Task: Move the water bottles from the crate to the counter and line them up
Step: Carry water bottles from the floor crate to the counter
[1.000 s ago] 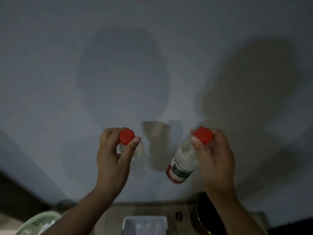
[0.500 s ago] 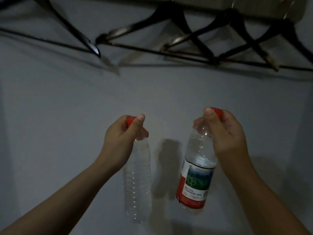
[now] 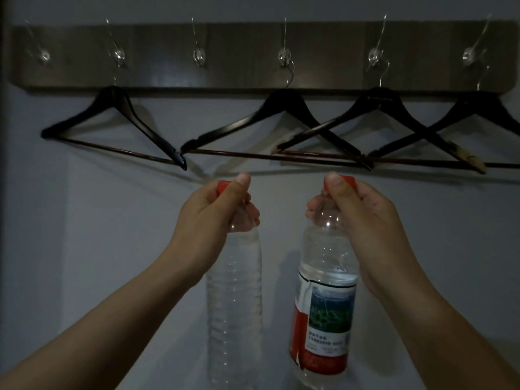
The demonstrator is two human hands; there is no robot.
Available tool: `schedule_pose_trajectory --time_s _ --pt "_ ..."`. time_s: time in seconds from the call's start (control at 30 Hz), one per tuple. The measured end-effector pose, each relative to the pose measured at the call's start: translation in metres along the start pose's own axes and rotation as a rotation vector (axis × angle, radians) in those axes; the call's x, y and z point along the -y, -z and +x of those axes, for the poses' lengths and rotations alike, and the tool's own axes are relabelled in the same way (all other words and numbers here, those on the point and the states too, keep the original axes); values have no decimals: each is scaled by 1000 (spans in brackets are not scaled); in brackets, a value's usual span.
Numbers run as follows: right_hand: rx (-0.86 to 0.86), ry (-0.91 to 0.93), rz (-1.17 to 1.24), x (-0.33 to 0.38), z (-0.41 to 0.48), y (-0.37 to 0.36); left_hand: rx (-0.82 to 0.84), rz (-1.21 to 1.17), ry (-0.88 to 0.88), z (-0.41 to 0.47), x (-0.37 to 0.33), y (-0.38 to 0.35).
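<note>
left hand [image 3: 212, 213], right hand [image 3: 364, 220] — bottles [image 3: 235, 299] gripped upright

A single head-worn view was recorded. It was directed forward at the wall [image 3: 84, 249], with the hook rail [image 3: 239, 66] framed near, across the top.

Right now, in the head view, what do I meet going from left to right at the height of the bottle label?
left forearm → unlabelled bottle → labelled bottle → right forearm
</note>
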State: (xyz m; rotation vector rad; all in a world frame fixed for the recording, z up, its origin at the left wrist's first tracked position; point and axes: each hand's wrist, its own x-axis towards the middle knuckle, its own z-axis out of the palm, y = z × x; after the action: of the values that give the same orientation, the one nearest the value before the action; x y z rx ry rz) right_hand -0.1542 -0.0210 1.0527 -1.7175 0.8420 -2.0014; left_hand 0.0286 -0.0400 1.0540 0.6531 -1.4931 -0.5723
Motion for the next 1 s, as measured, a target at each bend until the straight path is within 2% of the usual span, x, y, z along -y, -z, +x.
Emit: schedule_pose_trajectory --time_s 0.27,0.5,0.77,1.0 --pt "120 15 109 6 15 14 -64 47 -47 -10 -21 -22" --pt "252 10 238 4 17 1 -162 130 -38 -26 -30 -13" --pt "336 -10 358 17 -1 -59 -287 244 -42 -53 -55 43" --pt "427 5 466 52 -37 -152 -382 329 -71 -90 -93 134"
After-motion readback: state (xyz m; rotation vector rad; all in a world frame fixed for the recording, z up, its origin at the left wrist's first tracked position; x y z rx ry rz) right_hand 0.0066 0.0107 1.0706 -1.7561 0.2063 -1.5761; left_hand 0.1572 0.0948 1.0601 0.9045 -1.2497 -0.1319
